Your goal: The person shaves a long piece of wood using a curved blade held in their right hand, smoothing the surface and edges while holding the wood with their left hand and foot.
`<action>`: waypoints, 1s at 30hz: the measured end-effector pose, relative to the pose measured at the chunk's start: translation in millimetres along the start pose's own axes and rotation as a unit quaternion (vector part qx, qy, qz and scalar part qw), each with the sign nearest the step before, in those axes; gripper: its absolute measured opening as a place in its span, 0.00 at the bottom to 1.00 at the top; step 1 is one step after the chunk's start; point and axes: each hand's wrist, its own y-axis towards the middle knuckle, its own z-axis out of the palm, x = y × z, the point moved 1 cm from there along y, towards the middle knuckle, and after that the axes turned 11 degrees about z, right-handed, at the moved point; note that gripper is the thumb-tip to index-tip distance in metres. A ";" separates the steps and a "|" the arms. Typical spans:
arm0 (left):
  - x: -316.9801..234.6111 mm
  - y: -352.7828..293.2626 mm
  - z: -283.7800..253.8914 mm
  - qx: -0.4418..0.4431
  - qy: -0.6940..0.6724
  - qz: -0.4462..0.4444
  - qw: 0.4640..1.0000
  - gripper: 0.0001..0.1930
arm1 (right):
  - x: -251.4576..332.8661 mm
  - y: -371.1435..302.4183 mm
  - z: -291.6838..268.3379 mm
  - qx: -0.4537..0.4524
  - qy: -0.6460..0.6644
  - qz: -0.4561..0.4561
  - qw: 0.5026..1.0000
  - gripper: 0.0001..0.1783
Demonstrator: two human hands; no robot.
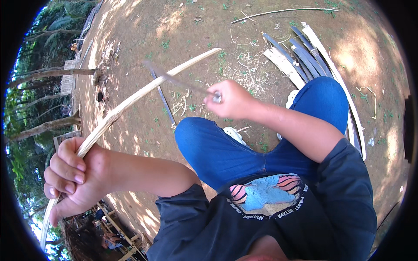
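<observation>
A blurred knife (pixel 188 85) crosses a pale, slanting strip (pixel 130 100).

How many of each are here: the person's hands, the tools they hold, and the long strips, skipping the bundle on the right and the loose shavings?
Hands: 2 (left hand, right hand)
Tools: 1 (blurred knife-like tool)
Long strips: 3 (held pale strip, lone dark strip, thin far strip)
Total: 6

The blade (pixel 187 85) in the right fingers (pixel 225 89) is blurred; its handle is mostly hidden. The left fingers (pixel 65 169) cover part of the stick (pixel 114 115), whose lower end the view's edge cuts.
</observation>
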 end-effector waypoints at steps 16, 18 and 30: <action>-37.2 31.0 -6.8 0.036 -0.030 0.015 0.999 0.24 | -48.0 30.2 -19.4 -0.076 -0.014 0.120 0.990 0.11; -29.5 29.3 -9.4 0.042 -0.022 0.019 0.999 0.24 | -31.9 24.5 -20.3 -0.046 -0.011 0.084 0.995 0.11; -8.4 15.2 -11.1 0.060 -0.024 -0.018 0.998 0.26 | -29.6 30.3 -12.1 -0.005 -0.050 0.030 0.998 0.10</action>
